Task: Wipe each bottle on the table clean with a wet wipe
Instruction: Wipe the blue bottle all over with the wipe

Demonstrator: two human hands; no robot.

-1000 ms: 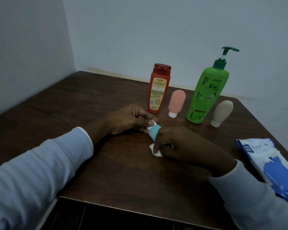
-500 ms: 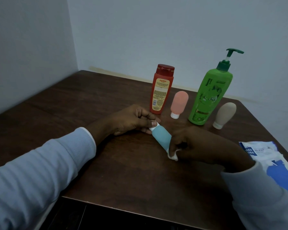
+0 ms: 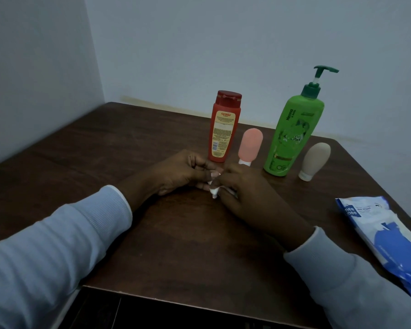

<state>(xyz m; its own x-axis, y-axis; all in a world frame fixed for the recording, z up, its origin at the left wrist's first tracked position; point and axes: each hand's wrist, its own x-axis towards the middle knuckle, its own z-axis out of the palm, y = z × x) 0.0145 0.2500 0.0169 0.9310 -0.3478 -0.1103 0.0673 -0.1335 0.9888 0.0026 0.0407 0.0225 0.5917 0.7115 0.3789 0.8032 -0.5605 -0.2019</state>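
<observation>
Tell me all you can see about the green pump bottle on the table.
The green pump bottle is the tallest item on the table. Its body looks like glossy bright green plastic, with a darker green collar and pump head on a pale stem, the spout pointing right. Printed text and a leafy picture cover its front. It stands upright near the back edge, between a pink squeeze bottle and a beige squeeze bottle. Neither hand touches it.
</observation>
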